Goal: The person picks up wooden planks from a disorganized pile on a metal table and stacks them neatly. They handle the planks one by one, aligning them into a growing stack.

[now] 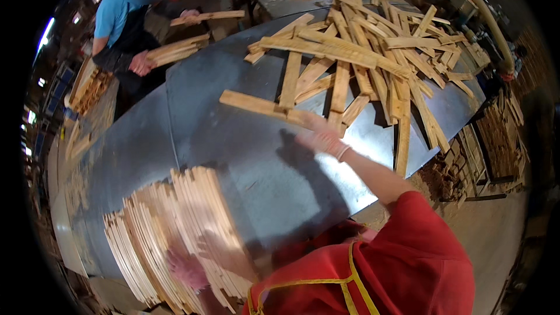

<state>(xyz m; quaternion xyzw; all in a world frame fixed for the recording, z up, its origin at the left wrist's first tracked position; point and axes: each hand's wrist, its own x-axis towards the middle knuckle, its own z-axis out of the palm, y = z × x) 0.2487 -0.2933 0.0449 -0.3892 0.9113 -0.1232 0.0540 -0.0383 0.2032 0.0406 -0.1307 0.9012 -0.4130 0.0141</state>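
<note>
head view: my right hand fingers close on one slat at one o'clock; my left hand grips the slat bundle; best i lift it flat.

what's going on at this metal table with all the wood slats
A person in a red top stands at a grey sheet-metal table. Their right hand grips the end of a long pale wooden slat at the edge of a loose heap of similar slats. Their left hand rests on a neat stack of thin pale slats at the near edge. Across the table, a co-worker in a blue shirt holds slats in both hands.
</note>
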